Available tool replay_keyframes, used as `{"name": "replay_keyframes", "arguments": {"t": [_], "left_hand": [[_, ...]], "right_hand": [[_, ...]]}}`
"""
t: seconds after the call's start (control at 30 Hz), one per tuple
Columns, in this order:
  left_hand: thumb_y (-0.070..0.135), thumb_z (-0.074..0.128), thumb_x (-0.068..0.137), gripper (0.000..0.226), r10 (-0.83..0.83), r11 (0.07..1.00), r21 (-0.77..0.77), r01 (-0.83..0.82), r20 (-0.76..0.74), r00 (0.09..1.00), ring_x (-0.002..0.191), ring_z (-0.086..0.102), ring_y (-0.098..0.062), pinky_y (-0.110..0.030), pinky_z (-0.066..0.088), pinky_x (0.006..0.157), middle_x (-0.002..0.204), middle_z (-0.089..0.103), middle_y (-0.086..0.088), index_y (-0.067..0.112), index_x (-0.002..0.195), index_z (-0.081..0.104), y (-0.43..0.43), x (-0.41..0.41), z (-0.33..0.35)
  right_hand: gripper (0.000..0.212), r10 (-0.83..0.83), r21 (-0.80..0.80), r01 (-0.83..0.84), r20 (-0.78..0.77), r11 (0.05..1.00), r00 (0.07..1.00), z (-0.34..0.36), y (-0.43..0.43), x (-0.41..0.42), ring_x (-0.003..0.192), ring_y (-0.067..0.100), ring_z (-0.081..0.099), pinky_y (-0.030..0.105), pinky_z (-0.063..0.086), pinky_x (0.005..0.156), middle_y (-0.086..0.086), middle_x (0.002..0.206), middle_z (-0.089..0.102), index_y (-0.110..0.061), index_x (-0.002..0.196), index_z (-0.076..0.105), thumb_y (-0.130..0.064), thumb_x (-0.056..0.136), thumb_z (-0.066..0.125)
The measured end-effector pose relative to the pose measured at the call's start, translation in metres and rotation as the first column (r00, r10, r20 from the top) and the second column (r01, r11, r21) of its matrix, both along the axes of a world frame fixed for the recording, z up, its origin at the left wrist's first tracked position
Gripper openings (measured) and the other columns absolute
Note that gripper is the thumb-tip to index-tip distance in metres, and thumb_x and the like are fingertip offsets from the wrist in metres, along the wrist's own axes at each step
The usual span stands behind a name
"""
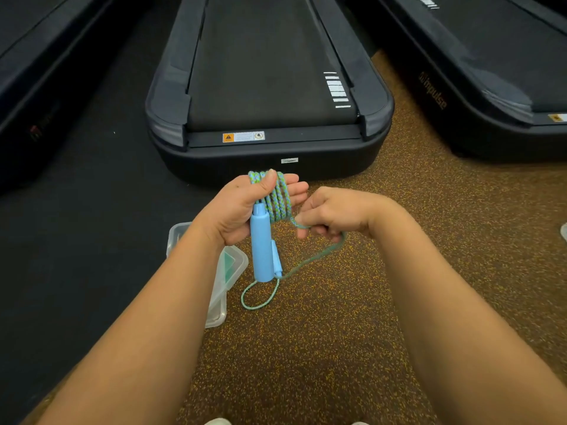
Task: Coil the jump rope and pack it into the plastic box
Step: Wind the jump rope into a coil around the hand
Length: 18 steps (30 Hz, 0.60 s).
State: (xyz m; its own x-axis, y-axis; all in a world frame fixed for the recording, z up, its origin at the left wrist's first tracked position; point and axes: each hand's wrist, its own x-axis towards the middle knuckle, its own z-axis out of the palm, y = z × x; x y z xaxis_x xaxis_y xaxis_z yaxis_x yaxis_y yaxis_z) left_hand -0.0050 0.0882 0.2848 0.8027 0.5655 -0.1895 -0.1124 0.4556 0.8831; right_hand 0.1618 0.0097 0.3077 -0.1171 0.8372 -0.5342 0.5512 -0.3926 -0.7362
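Note:
My left hand [242, 207] grips a light blue jump rope handle [261, 250] that points downward, with several turns of the blue-green braided rope [277, 194] wound around its fingers. My right hand [334, 213] pinches the free length of the rope just right of the coil. From there the rope runs down in a blurred loop to a second blue handle [277, 262] hanging beside the first. A thin green cord loop [260, 296] dangles below the handles. The clear plastic box [227, 271] lies on the floor under my left forearm, partly hidden.
A black treadmill [270, 87] stands straight ahead, its rear end close to my hands. Two more treadmills flank it, one to the left [46, 72] and one to the right [475, 72]. The floor is brown speckled rubber [306, 348], with a black mat [92, 240] to the left.

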Motion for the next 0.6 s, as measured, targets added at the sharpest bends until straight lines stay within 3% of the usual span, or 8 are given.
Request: {"name": "replay_keyframes", "arguments": {"t": [0.23,0.33,0.4,0.5,0.6], "left_hand": [[0.024,0.037,0.100,0.041,0.039,0.999,0.003,-0.039,-0.055,0.998,0.107,0.066,-0.023,-0.032,0.054,0.088,0.115,0.068,-0.015,-0.004,0.127,0.051,-0.001,0.001,-0.001],[0.026,0.042,0.098,0.034,-0.016,0.997,0.067,0.027,-0.153,0.988,0.087,0.069,-0.018,-0.028,0.056,0.075,0.094,0.073,-0.008,0.003,0.112,0.063,-0.002,-0.002,-0.001],[0.027,0.047,0.095,0.031,-0.086,0.992,0.075,0.102,-0.188,0.978,0.081,0.068,-0.021,-0.031,0.056,0.074,0.087,0.071,-0.010,0.002,0.100,0.065,-0.005,-0.002,-0.001],[0.024,0.049,0.094,0.038,-0.180,0.983,0.009,0.183,-0.143,0.973,0.100,0.067,-0.034,-0.038,0.055,0.088,0.106,0.069,-0.022,-0.007,0.114,0.058,-0.009,-0.001,0.001],[0.023,0.046,0.093,0.046,-0.247,0.969,-0.011,0.247,-0.090,0.965,0.113,0.060,-0.041,-0.044,0.049,0.097,0.119,0.061,-0.031,-0.011,0.123,0.052,-0.008,-0.002,0.007]], "right_hand": [[0.017,0.173,0.007,-0.179,0.219,0.984,0.960,0.022,0.000,-0.013,0.056,0.015,0.044,0.026,0.041,0.051,-0.004,0.059,0.048,-0.014,0.081,0.071,-0.022,0.090,0.059],[0.016,0.182,0.085,-0.210,0.255,0.974,0.950,0.033,0.000,-0.016,0.054,0.012,0.043,0.024,0.040,0.051,-0.005,0.060,0.045,-0.010,0.077,0.066,-0.021,0.088,0.063],[0.016,0.128,0.175,-0.175,0.249,0.969,0.960,0.038,0.001,-0.013,0.051,0.009,0.044,0.023,0.040,0.053,-0.005,0.059,0.048,-0.013,0.074,0.063,-0.019,0.089,0.062],[0.018,0.039,0.334,-0.141,0.295,0.932,0.955,0.040,0.002,-0.005,0.062,0.009,0.049,0.030,0.043,0.065,-0.003,0.067,0.056,-0.017,0.074,0.061,-0.018,0.092,0.056],[0.022,-0.046,0.447,-0.060,0.223,0.892,0.974,0.036,0.002,0.001,0.069,0.008,0.050,0.030,0.044,0.072,-0.004,0.072,0.058,-0.023,0.072,0.056,-0.016,0.094,0.054]]}}
